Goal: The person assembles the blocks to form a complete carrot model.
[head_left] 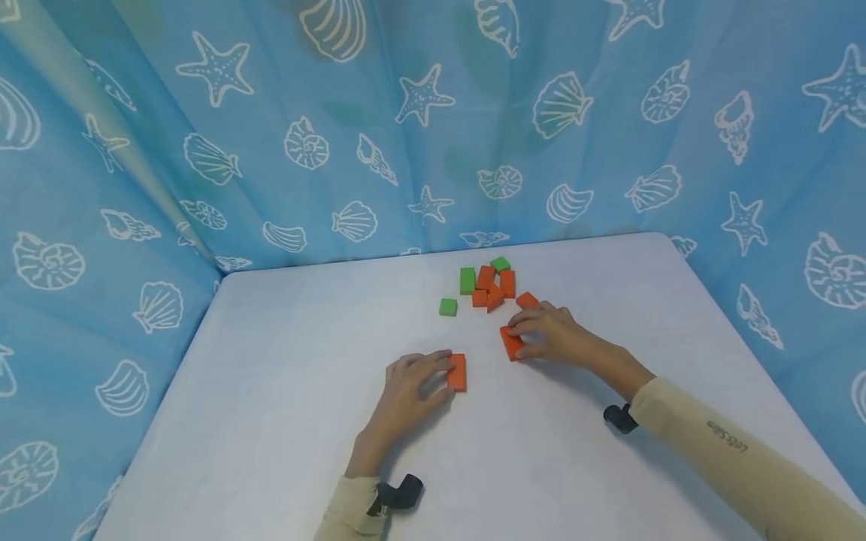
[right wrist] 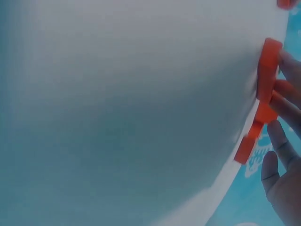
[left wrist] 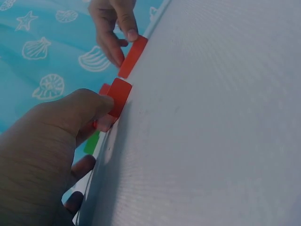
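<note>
My left hand [head_left: 408, 391] pinches an orange-red rectangular block [head_left: 458, 373] on the white table, thumb on the near end and fingers on the far end. Farther off to the right, my right hand [head_left: 563, 340] holds a second orange-red rectangular block [head_left: 510, 344] between thumb and fingers, slightly tilted to the left. In the left wrist view both blocks appear, the left hand's block [left wrist: 120, 96] being nearer. The right wrist view shows the right hand [right wrist: 288, 186] beside its block [right wrist: 268, 70], with other orange pieces behind. A gap separates the two held blocks.
Behind the hands lies a cluster of orange blocks [head_left: 485, 277], a triangular orange block [head_left: 496, 299] and green blocks [head_left: 467, 281]. A green cube [head_left: 448, 307] sits left of it. Another orange block [head_left: 527, 300] lies just beyond the right fingers. A blue shell-patterned curtain [head_left: 419, 150] borders the table [head_left: 304, 338].
</note>
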`<state>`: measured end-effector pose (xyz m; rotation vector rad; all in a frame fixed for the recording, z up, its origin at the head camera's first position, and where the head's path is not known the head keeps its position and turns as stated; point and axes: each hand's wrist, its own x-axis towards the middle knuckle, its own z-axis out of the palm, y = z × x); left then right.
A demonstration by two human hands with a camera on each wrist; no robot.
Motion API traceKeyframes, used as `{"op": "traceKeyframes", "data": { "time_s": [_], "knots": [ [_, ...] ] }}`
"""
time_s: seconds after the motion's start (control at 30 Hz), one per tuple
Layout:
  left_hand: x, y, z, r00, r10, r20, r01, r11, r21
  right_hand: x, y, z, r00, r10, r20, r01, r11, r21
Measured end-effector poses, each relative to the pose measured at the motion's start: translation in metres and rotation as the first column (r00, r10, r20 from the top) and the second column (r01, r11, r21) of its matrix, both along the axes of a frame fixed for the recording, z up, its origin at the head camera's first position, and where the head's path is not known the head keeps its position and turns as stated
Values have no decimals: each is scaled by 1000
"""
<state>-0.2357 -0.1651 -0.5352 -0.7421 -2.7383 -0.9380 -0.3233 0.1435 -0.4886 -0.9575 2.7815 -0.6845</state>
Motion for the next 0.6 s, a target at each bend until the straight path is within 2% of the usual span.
{"op": "traceKeyframes", "data": {
  "time_s": [0.13,0.33,0.6],
  "knots": [
    [0,0,-1,1000,10,29,-10,1000,-14,10,-2,-4,1000,-3,10,4,999,-34],
    [-3,1,0,1000,15,27,-14,999,-33,23,-10,-3,999,-6,43,8,999,-46],
    [-1,2,-1,1000,22,22,-21,999,-33,40,-24,-6,999,-4,33,7,998,-68]
  ]
}}
